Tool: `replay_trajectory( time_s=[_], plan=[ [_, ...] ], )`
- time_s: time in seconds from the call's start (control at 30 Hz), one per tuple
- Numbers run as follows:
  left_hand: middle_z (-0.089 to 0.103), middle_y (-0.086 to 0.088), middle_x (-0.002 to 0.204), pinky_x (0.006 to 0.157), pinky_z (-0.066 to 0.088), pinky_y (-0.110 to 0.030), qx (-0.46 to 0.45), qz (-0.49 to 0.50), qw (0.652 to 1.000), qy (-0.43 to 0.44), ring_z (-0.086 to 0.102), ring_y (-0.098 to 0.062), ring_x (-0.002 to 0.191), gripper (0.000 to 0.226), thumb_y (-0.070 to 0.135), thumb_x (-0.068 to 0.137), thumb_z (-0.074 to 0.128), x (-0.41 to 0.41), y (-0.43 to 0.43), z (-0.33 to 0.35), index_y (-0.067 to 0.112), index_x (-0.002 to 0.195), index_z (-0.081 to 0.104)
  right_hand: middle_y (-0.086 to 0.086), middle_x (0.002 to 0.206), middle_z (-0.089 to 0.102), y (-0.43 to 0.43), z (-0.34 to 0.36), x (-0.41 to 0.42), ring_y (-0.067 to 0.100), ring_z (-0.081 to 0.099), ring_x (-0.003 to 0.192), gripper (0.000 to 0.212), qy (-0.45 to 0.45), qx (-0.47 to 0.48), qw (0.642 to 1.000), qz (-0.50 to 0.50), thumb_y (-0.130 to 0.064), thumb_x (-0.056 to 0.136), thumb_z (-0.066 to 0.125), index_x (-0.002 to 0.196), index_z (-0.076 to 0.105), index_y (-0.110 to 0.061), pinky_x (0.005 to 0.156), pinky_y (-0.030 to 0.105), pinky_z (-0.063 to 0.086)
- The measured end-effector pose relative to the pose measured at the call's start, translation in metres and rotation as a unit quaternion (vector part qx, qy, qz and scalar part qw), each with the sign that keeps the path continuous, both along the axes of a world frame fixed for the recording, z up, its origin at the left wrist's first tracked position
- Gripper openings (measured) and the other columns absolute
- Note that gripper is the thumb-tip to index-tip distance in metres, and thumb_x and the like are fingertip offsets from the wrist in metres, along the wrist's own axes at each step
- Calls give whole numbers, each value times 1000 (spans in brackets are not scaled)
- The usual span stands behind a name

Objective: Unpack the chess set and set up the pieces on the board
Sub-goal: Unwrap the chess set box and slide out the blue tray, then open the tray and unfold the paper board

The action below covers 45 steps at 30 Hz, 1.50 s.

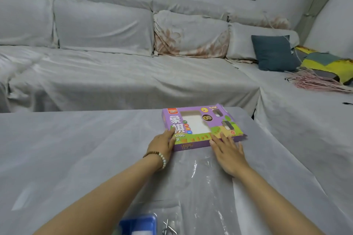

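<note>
1. Nearest to me, at the bottom edge, sits a blue plastic container with a small bent metal wire piece just right of it. Both lie on a clear plastic film spread over the grey-covered table.
2. Farther out, right of the table's middle, the purple chess box lies flat and closed. It is turned slightly askew, with its window facing up.
3. My left hand touches the near-left corner of the box, fingers fairly straight and their tips on the lid beside the printed characters.
4. My right hand is spread palm down, fingertips on the near-right part of the lid and the heel on the table in front of it. Neither hand grips anything yet.
5. I judge the box to be thin card: light, a little flexible, and easy to dent at the window.
6. It will probably slide on the film, so I should take it by its two short side edges rather than press on the window.
7. Loose pieces inside may shift, so I should keep it level until a flap is open. I cannot tell which end opens.
</note>
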<state>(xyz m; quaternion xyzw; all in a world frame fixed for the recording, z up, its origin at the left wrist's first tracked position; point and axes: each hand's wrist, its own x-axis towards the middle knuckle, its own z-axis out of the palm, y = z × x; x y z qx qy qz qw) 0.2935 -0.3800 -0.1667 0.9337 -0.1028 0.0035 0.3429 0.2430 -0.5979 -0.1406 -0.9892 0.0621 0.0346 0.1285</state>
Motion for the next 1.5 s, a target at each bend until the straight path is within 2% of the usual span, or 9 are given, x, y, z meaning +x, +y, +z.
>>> replay_trajectory(
  time_s=[0.3, 0.43, 0.63, 0.77, 0.93, 1.07, 1.13, 1.23, 1.5],
  plan=[
    [42, -8, 143, 106, 31, -34, -5, -27, 1000, 11, 42, -28, 127, 50, 38, 99, 28, -20, 2, 10, 19, 146, 24, -4, 159, -4, 6, 12, -10, 17, -11, 146, 52, -28, -3, 1000, 6, -47, 100, 20, 150, 10, -33, 116, 43, -10],
    [30, -4, 151, 114, 21, -33, 9, -50, 998, 46, 29, -21, 138, 64, 56, 93, 27, -84, 45, 27, 19, 145, 26, -8, 157, 11, 51, 27, -60, 8, 0, 146, 44, -86, 171, 979, 64, -38, 101, 29, 144, 32, -29, 118, 35, -4],
    [9, 13, 155, 117, -1, -37, 124, -76, 988, 58, 3, -13, 144, 122, 94, 42, -17, -197, 122, 42, 38, 145, 15, -17, 141, 35, 123, 26, -162, -2, 22, 137, 40, -58, 339, 934, 93, -35, 100, 33, 135, 49, -25, 114, 19, 12],
    [-19, 20, 148, 113, -14, -43, 214, -83, 973, 34, -18, -9, 140, 120, 87, 37, -33, -250, 144, 32, 42, 145, -4, -13, 148, 34, 153, 16, -200, 1, 22, 139, 42, -31, 318, 943, 96, -37, 101, 30, 139, 44, -26, 116, 20, 11],
    [-23, 21, 142, 112, -15, -48, 236, -70, 969, 8, -14, -17, 143, 113, 83, 43, -34, -266, 159, 21, 42, 145, -8, -16, 149, 32, 169, 16, -221, -1, 21, 139, 41, 12, 265, 959, 100, -40, 101, 29, 140, 39, -32, 119, 33, 6],
    [-19, 21, 147, 114, -13, -48, 245, -62, 968, 6, -15, -16, 143, 110, 83, 43, -34, -278, 185, 21, 43, 143, -11, -13, 135, 49, 180, 23, -230, 2, 42, 126, 32, 20, 386, 919, 76, -33, 101, 38, 129, 52, -31, 102, 12, 32],
    [-16, 19, 151, 114, -12, -48, 247, -51, 968, 9, -15, -15, 143, 108, 83, 43, -34, -286, 201, 21, 44, 142, -13, -11, 126, 55, 182, 27, -230, 4, 46, 120, 30, -12, 330, 940, 89, -27, 100, 40, 125, 57, -26, 90, 4, 31],
    [-16, 20, 151, 114, -12, -46, 248, -41, 968, 14, -14, -14, 143, 105, 84, 43, -33, -294, 222, 22, 45, 140, -15, -11, 120, 57, 187, 27, -228, 8, 41, 118, 31, -65, 156, 974, 148, -28, 101, 38, 123, 59, -24, 97, 17, 23],
    [-8, 18, 154, 115, -10, -46, 247, -30, 968, -2, -11, -13, 143, 108, 82, 43, -35, -298, 231, 22, 46, 141, -11, -6, 127, 50, 215, 17, -224, 17, 36, 113, 39, -23, 7, 978, 206, -45, 98, 33, 127, 48, -23, 104, 29, 23]
  ],
)
